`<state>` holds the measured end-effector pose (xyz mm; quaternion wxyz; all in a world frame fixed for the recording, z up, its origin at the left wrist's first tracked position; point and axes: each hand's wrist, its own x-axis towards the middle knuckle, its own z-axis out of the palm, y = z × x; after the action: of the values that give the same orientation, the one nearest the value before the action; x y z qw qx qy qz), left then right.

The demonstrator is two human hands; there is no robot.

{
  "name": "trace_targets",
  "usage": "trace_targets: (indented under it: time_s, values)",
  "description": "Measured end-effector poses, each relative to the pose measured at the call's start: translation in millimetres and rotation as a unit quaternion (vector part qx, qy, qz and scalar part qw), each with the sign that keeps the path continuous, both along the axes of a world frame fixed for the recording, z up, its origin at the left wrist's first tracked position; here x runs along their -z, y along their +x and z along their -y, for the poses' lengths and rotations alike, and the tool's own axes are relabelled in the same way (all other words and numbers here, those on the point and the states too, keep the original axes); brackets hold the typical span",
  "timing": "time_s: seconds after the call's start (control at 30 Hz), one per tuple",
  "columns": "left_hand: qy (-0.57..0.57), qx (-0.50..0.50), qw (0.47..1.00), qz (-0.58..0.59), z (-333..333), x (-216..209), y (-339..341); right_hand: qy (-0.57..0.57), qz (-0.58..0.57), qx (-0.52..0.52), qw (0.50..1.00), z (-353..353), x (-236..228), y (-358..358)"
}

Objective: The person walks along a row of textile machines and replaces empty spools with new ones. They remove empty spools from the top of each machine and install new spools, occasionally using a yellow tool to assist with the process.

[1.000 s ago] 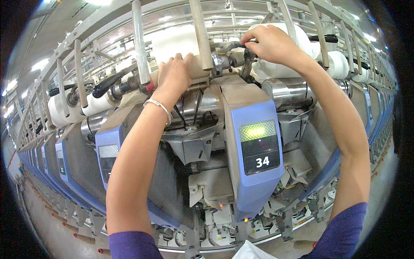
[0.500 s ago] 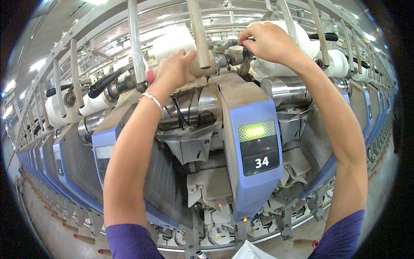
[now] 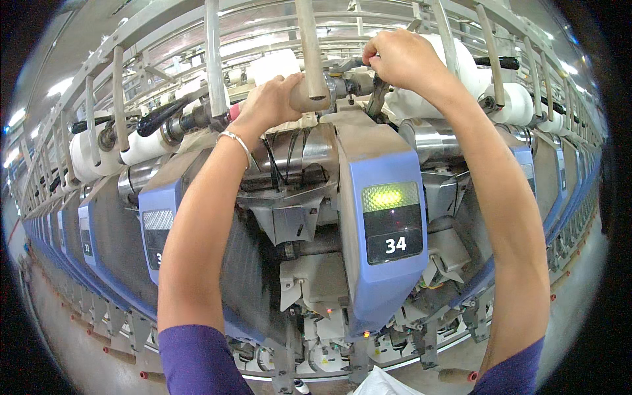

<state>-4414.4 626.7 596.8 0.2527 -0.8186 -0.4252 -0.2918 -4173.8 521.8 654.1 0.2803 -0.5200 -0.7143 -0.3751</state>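
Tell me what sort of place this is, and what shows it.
Most likely a yarn-winding hall in a textile mill: a long row of matching blue-and-grey machine units, white rolls that look like wound yarn, and shiny metal drums set just below them.

Bright ceiling lamps (image 3: 60, 86) glare, a metal drum (image 3: 313, 153) gleams, and outer edges curve.

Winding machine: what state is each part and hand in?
Left hand: closed on the brown tube
Right hand: closed on the dark lever handle
Brown tube: visible surface bare of yarn
Front signal lamp: lit yellow-green
Small lower lamp: lit orange
Left neighbour's signal lamp: unlit
Grooved metal drum: turning or still, cannot tell
Yarn package beside right hand: thickly wound
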Motion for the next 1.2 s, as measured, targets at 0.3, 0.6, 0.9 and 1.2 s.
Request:
trace_targets:
  time_s: [0.3, 0.6, 0.9, 1.2]
  values:
    - [0.027, 0.006, 0.999, -0.021, -1.3, 3.5, -11.8, 0.041, 0.017, 0.004, 0.999, 0.5, 3.2, -15.4]
    - [0.054, -0.010, 0.964, 0.259, 113.7, 44.5, 15.9, 0.002, -0.030, 0.021, 0.999, 2.6, 8.7, -17.5]
    - [-0.174, 0.163, 0.902, 0.359, 358.9, 293.9, 8.3, 0.005, -0.061, 0.012, 0.998, 24.7, 40.0, -25.9]
    - [-0.213, -0.289, 0.893, 0.272, 536.7, 429.8, -166.8, -0.339, -0.084, -0.102, 0.932, 226.8, 385.8, -55.5]
